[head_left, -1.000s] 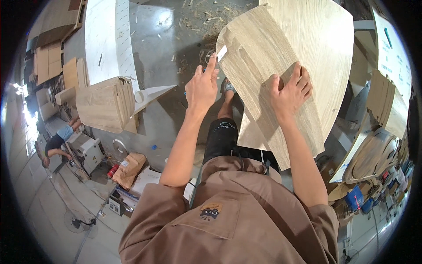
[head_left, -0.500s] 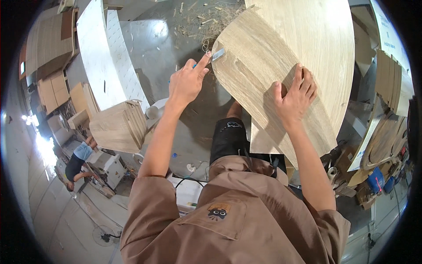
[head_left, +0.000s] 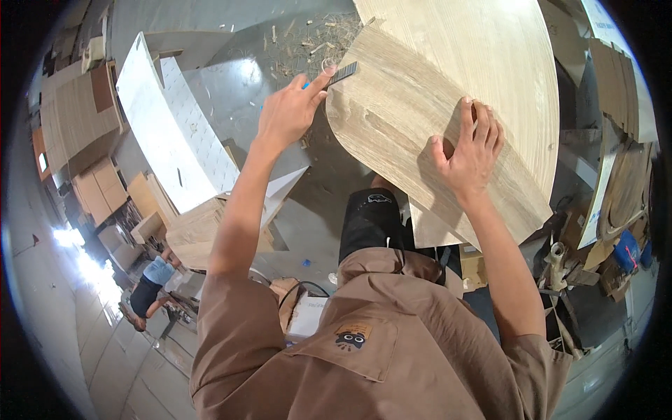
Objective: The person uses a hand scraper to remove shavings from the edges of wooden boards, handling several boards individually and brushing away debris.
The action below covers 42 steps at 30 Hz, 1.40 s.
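In my left hand [head_left: 285,115], closed with the index finger stretched along it, is a flat file [head_left: 343,74] with a dark, striped metal face; a bit of blue handle shows by the knuckles. Its face lies against the rounded far-left edge of a wood-grain board [head_left: 392,115]. My right hand [head_left: 470,150] rests on that board with its fingers a little spread, holding nothing and pressing on the surface. Underneath lies a larger, paler board with a curved side [head_left: 514,77].
Curled shavings [head_left: 318,45] litter the floor beyond the boards. A white panel [head_left: 164,133] and stacked wood-grain boards [head_left: 196,234] stand at left. Another person [head_left: 150,287] bends over at far left. Cardboard and panels [head_left: 616,91] lean at right, with a blue bag [head_left: 626,250] below.
My left hand and the file have shifted slightly up and left along the board's edge, and the file's face has tilted and looks darker. The right hand stays on the board.
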Motion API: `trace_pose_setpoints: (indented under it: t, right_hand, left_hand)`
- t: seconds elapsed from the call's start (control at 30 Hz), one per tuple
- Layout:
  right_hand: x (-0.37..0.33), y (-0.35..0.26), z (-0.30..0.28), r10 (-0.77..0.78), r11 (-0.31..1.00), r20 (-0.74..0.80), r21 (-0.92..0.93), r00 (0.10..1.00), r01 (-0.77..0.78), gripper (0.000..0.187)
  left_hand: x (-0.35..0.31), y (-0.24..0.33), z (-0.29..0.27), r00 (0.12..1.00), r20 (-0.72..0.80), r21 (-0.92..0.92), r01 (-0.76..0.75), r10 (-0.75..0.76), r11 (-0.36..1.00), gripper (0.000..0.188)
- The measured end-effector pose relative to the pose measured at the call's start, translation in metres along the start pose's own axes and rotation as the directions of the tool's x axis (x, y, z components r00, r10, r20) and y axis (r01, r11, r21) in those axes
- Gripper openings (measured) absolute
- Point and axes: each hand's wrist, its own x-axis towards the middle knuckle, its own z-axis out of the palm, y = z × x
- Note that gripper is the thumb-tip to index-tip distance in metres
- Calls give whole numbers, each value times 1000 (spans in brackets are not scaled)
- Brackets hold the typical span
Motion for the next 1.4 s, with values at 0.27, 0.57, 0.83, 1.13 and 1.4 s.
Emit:
trace_pose_setpoints:
  t: [0.27,0.57,0.83,1.13,1.4]
  right_hand:
    - [0,1,-2,4,999,-9,34,1000,-4,91]
    - [3,-1,-12,-4,998,24,69,1000,2,92]
    - [-1,34,-17,-220,968,117,145,968,203,89]
    - [-41,20,-15,-48,999,168,2,985,49,60]
    - [-42,6,-11,41,997,24,72,999,-43,65]
  left_hand:
    - [85,4,-22,989,-3,62,-149,149,987,49]
    - [103,-3,-12,973,-51,-179,-229,223,957,54]
    - [-7,38,46,977,-167,-652,-7,-134,758,66]
    - [-127,66,71,960,-51,-672,171,-275,721,58]
    - [-96,49,18,971,-94,-523,138,-218,841,39]
